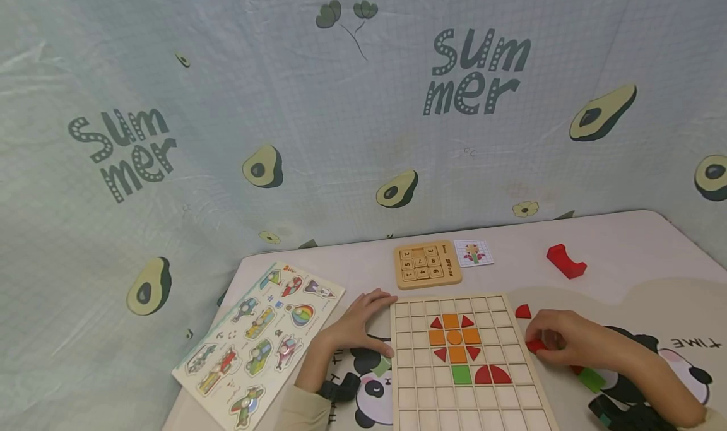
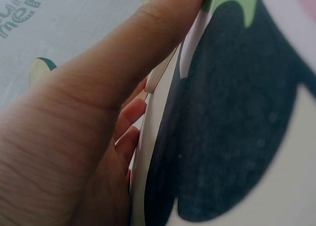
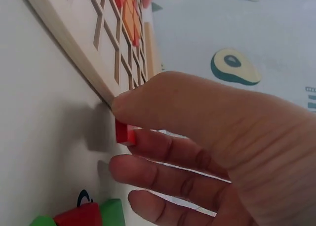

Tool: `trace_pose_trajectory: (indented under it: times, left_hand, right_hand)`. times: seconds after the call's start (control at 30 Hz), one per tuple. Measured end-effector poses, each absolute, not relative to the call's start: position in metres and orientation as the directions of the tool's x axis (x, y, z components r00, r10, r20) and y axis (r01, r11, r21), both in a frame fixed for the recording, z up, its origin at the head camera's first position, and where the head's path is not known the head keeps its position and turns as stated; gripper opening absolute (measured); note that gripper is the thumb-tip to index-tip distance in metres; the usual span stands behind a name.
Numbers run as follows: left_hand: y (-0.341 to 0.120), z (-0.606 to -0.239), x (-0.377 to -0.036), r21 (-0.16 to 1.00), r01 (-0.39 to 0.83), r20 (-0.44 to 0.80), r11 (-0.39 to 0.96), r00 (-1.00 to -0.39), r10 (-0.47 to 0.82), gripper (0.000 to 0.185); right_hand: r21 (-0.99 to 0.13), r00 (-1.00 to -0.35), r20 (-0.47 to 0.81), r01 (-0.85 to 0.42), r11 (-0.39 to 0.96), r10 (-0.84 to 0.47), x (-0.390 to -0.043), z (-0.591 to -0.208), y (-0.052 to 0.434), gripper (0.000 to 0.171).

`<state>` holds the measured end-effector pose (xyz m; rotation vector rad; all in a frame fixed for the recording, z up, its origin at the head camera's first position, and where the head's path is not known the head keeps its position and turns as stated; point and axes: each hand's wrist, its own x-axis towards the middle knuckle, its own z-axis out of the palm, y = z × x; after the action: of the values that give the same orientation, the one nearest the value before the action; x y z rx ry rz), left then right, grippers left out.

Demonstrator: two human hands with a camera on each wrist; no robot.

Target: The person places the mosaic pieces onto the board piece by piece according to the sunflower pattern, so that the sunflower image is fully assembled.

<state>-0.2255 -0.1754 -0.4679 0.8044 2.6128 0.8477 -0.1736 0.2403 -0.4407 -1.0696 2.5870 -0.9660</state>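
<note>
My right hand (image 1: 573, 337) is at the right edge of the wooden grid board (image 1: 409, 380), pinching a small red block (image 3: 124, 133) between thumb and index finger. The block's full shape is hidden by the fingers. On the board lie orange squares (image 1: 450, 320) around an orange circle (image 1: 454, 337), with red triangles (image 1: 467, 321) at the corners. Below them are a green square (image 1: 462, 375) and two red quarter circles (image 1: 501, 374) side by side. At the board's left edge is my left hand (image 1: 360, 324), fingers extended and thumb apart, gripping nothing.
Another red quarter piece (image 1: 523, 311) lies right of the board. Green (image 1: 592, 379) and red blocks sit near the right wrist. Behind are a number slide puzzle (image 1: 428, 284), a pattern card (image 1: 474, 253) and a red arch block (image 1: 566, 262). A picture board (image 1: 284, 336) lies left.
</note>
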Motion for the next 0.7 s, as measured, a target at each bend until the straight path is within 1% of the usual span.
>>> trace_pose_trajectory:
  times: [0.17, 0.33, 0.43, 0.6, 0.7]
  left_hand:
    - [-0.176, -0.468, -0.226, 0.601, 0.426, -0.09, 0.676, -0.805, 0.587, 0.094]
    - [-0.177, -0.469, -0.225, 0.599, 0.421, -0.092, 0.681, -0.809, 0.581, 0.095]
    - [-0.177, -0.469, -0.225, 0.599, 0.416, -0.096, 0.684, -0.811, 0.577, 0.095]
    - [-0.176, -0.468, -0.225, 0.602, 0.417, -0.1, 0.681, -0.806, 0.583, 0.094]
    - [-0.176, -0.467, -0.225, 0.603, 0.417, -0.102, 0.681, -0.806, 0.583, 0.095]
  right_hand:
    - [-0.604, -0.706, 0.159, -0.622, 0.498, -0.69, -0.172, -0.438, 0.235, 0.019]
    - [-0.614, -0.692, 0.179, -0.634, 0.471, -0.699, -0.168, -0.436, 0.223, 0.019]
    - [-0.613, -0.676, 0.175, -0.644, 0.458, -0.716, -0.166, -0.438, 0.215, 0.018]
    - [-0.628, -0.671, 0.124, -0.623, 0.466, -0.731, -0.162, -0.442, 0.203, 0.018]
    - [-0.631, -0.663, 0.121, -0.626, 0.458, -0.739, -0.16, -0.443, 0.198, 0.016]
